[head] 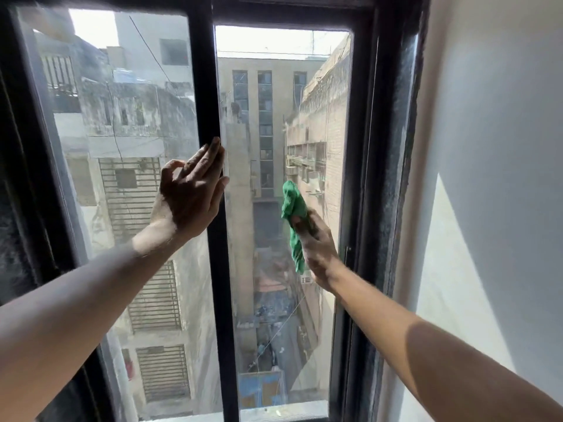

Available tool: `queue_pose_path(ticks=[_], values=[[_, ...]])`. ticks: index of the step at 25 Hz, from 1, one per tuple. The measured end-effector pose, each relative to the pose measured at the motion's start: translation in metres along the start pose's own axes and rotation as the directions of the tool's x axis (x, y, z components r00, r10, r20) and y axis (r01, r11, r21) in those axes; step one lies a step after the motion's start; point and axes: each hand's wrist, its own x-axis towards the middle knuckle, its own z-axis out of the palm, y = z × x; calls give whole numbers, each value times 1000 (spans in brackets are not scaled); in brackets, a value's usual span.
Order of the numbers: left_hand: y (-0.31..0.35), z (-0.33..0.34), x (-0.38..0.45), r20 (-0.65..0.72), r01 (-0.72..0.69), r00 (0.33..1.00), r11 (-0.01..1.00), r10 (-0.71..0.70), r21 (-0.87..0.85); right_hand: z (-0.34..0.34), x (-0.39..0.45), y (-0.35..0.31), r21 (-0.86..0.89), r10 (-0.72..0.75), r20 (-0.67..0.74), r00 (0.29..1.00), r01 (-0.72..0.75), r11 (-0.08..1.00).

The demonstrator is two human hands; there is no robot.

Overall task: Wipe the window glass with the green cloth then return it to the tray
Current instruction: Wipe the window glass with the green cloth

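Right hand (316, 242) clutching crumpled green cloth (294, 208) against glass; left hand (190, 196) flat, spread.

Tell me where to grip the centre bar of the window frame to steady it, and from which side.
Grip the centre bar at mid-height, where the left hand already rests, coming from its left side. The bar is narrow and upright, so fingers can curl round its right edge. That probably keeps the right pane free for the right hand and green cloth.

Single head-worn wide-angle view, facing forward, close to the window (274, 132), arms outstretched
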Motion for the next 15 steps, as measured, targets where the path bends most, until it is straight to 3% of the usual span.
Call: queue_pose_path(ticks=[2,4,7,10,11,12,15], values=[[19,-8,4,73,131,990,984,-123,-117,23,14,-38,430,100,33,994,-105,897],[33,-15,7,205,302,945,922,-256,-243,44,21,-72,600,69,127,990,-132,789],[46,-32,16,370,508,853,752,-369,-420,68,21,-104,694,30,270,962,-216,686],[41,-65,13,459,671,725,376,-513,-640,95,-4,-120,713,38,348,937,-290,638],[35,-77,4,438,688,683,312,-584,-655,104,-14,-121,697,74,390,918,-347,627],[24,-90,-11,421,719,638,302,-645,-626,117,-29,-123,688,91,442,892,-403,603],[20,-121,-31,441,729,647,335,-622,-597,105,-47,-118,718,79,474,877,-437,541]])
